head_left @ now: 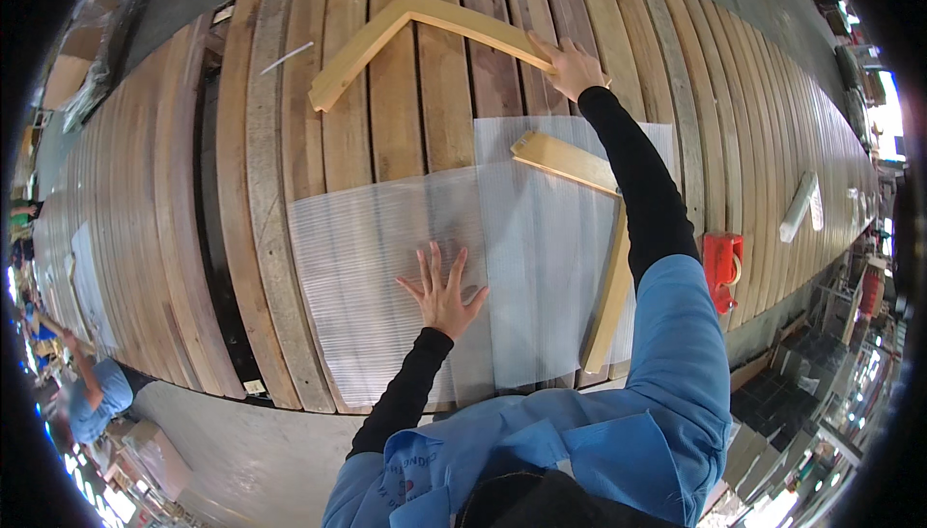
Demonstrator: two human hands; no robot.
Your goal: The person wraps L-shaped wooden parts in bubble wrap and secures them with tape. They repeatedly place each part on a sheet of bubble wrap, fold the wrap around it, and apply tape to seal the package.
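Note:
My left hand [441,291] lies flat with its fingers spread on a translucent, ribbed foam sheet [352,258]. A second sheet [531,287] overlaps or adjoins it on the right. Stretched far forward, my right hand [572,69] grips the right end of an L-shaped wooden piece [468,22], which lies beyond the sheets with its corner pointing away from me. Another angled wooden piece [565,159] rests on the right-hand sheet. My right arm hides part of its corner, while its other leg runs toward me.
Wooden slats [391,113] form the long tabletop, with a wide dark gap at left. A red tape dispenser [720,272] sits right of my arm, and a white-wrapped angled piece [801,207] lies beyond. A thin white strip [287,57] is far left. Another person [97,395] stands at left.

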